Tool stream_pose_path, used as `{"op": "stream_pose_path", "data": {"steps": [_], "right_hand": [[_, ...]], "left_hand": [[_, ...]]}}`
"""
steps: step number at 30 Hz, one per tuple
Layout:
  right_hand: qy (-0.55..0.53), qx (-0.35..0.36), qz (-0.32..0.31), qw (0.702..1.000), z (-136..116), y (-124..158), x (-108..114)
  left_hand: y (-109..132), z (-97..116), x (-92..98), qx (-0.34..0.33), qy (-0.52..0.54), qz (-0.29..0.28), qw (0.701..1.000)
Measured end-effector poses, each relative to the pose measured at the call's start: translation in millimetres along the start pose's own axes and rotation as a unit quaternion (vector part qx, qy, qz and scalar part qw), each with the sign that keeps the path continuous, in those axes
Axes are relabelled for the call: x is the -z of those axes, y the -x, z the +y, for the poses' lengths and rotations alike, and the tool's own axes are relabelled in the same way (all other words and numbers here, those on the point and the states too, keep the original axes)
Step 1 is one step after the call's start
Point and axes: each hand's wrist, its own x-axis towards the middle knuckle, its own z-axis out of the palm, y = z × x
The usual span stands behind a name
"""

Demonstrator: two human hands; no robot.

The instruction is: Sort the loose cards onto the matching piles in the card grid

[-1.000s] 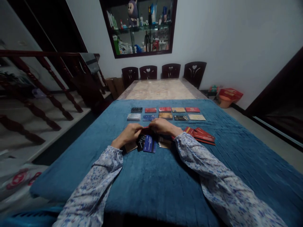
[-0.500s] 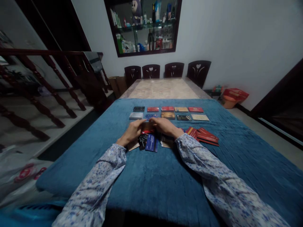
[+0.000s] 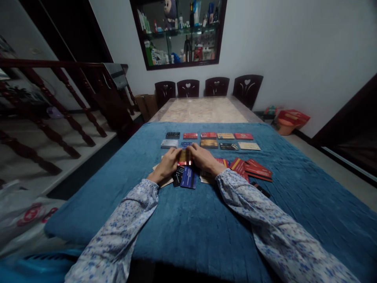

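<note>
My left hand [image 3: 165, 166] and my right hand [image 3: 204, 159] meet over a loose pile of cards on a blue blanket [image 3: 188, 220]. Both hands curl around a tan and red card [image 3: 184, 157] held between them. Under the hands lie a blue card [image 3: 188, 177], a black card [image 3: 177, 175] and pale cards. Red cards [image 3: 252, 168] fan out to the right of my right wrist. Beyond the hands, two neat rows of cards [image 3: 209, 140] lie face up, in black, red, gold, blue and cream.
The blanket covers the near half of a long stone-topped table [image 3: 203, 110]. Several dark chairs [image 3: 206, 87] stand at its far end under a wall cabinet [image 3: 179, 33]. A red stair railing [image 3: 59, 102] runs on the left. A red bag [image 3: 291, 118] sits by the right wall.
Both hands have shifted slightly away from me, toward the rows of cards, still together over the pile. More red cards and a dark card by my right sleeve now show.
</note>
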Motion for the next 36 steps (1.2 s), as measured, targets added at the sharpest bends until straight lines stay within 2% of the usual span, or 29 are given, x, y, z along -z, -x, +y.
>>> {"op": "stream_pose_path", "data": {"steps": [11, 23, 31, 36], "right_hand": [[-0.018, -0.002, 0.007, 1.000, -1, -3, -4], [-0.024, 0.043, 0.045, 0.998, 7, -8, -10], [-0.039, 0.055, 0.037, 0.997, 11, -7, -5], [-0.034, 0.045, 0.030, 0.998, 10, -4, 3]], "left_hand": [[1, -14, -11.2, -0.015, -0.013, 0.026, 0.999], [0, -10, -9.1, -0.023, -0.023, 0.021, 0.999], [-3, -8, -11.2, -0.021, -0.026, 0.029, 0.999], [-6, -9, -8.3, -0.022, -0.019, 0.009, 1.000]]}}
